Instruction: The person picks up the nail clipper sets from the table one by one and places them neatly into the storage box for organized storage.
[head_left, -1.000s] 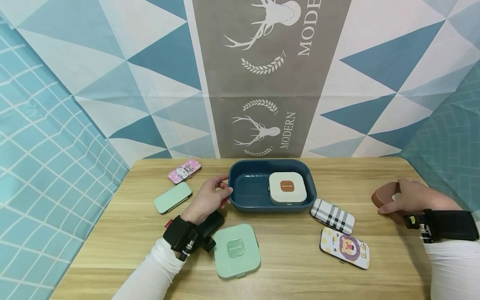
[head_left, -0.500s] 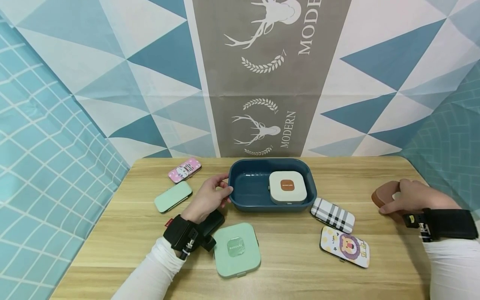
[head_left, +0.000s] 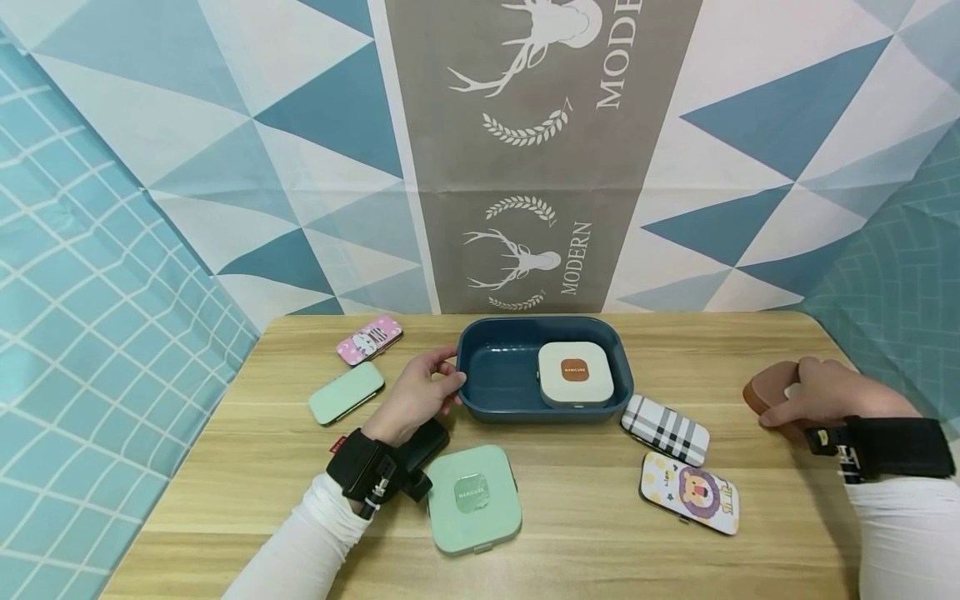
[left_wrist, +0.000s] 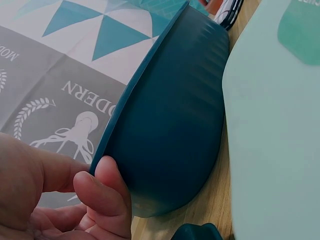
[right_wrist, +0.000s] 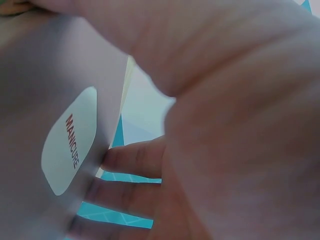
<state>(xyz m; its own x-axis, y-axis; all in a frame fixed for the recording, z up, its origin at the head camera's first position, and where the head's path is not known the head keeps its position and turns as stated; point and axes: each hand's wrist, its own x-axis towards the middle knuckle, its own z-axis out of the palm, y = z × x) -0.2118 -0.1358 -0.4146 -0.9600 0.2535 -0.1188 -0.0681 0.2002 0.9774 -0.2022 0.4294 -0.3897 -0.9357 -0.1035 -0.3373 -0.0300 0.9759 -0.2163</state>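
At the left end of a dark blue plastic box (head_left: pixel 498 412), my left hand (head_left: pixel 423 387) holds the rim with its thumb and fingers. In the left wrist view, the curled fingertips (left_wrist: pixel 107 187) lie right at that rim. A cream manicure case (head_left: pixel 592 385) with an orange-brown label lies in the box's right half. Far to the right, my right hand (head_left: pixel 817 390) grips a brown manicure case (head_left: pixel 768 387) by its edges, partly covering it. The right wrist view shows its white "MANICURE" label (right_wrist: pixel 70 142) close up, with several fingers along one edge.
Left of the box lie a pink patterned case (head_left: pixel 370 340) and a slim mint case (head_left: pixel 347 394). A black case (head_left: pixel 427 442) sits partly under the left wrist, beside a square green manicure case (head_left: pixel 474 500). A plaid case (head_left: pixel 665 431) and a lion-print case (head_left: pixel 690 493) lie to the right.
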